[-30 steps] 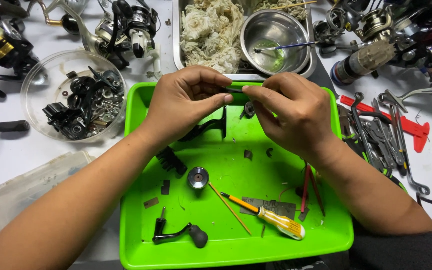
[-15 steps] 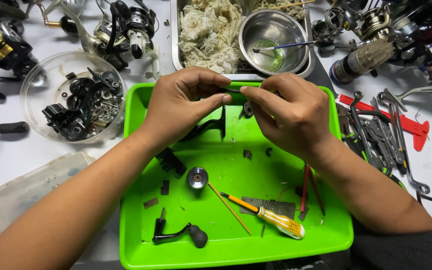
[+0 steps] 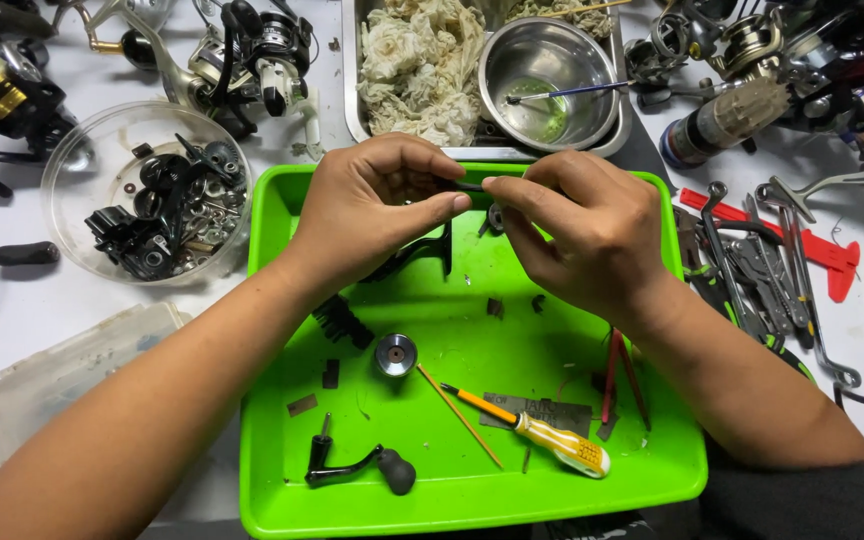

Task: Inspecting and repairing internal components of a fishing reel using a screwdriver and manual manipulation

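My left hand (image 3: pixel 377 205) and my right hand (image 3: pixel 577 225) meet above the far end of a bright green tray (image 3: pixel 282 400). Together their fingertips pinch a small dark part (image 3: pixel 470 186), mostly hidden by the fingers. A black curved piece (image 3: pixel 422 252) hangs below my left palm. In the tray lie a round metal knob (image 3: pixel 395 354), a black crank handle (image 3: pixel 357 466), a yellow-handled screwdriver (image 3: pixel 542 435), a thin wooden stick (image 3: pixel 457 415), red-handled pliers (image 3: pixel 620 375) and small dark bits.
A clear bowl of black reel parts (image 3: pixel 147 200) sits left. A metal tray (image 3: pixel 352 90) holds rags (image 3: pixel 422 65) and a steel bowl (image 3: pixel 547 65) with a brush. Fishing reels (image 3: pixel 242 55) lie behind. Wrenches (image 3: pixel 752 260) and a red tool (image 3: pixel 822 255) are right. A plastic box (image 3: pixel 62 370) lies front left.
Both hands stay joined over the tray's far end; the fingers have shifted only slightly on the small part.
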